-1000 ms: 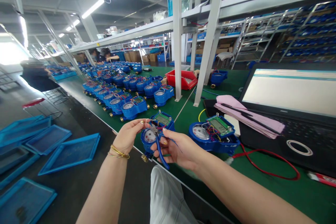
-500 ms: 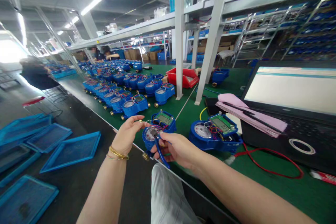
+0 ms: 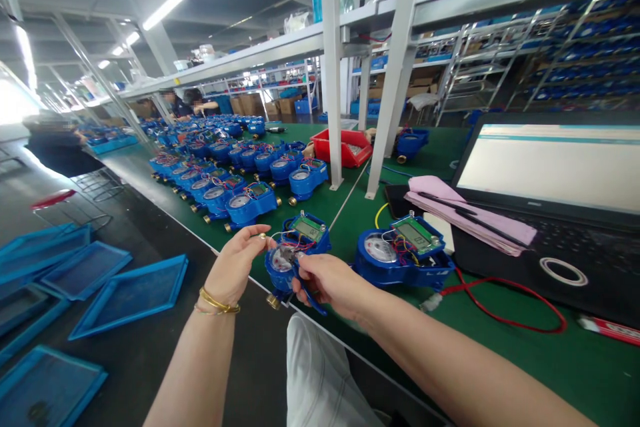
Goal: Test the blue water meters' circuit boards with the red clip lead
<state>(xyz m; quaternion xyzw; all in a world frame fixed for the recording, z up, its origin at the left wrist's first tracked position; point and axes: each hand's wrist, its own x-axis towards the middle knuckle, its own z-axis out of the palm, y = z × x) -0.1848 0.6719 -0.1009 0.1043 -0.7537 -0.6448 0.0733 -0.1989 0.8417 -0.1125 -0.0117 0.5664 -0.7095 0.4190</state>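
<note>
A blue meter with a round dial, a green display board and loose wires sits at the front edge of the green table. My right hand is closed on blue-handled pliers, whose jaws are over the dial. At the meter's left side, my left hand is closed, thumb and forefinger pinched near a thin white wire; what lies between the fingertips is too small to make out. A second blue meter with its display lit stands to the right.
Rows of blue meters fill the table's left part. A red bin stands behind a white post. On the right are a laptop, pink papers and a red cable. Blue trays lie on the floor.
The view has shifted slightly, so most things appear a little further left. The pliers have tilted, their handles now lower and flatter over the meter. Both hands stay at the same meter.
</note>
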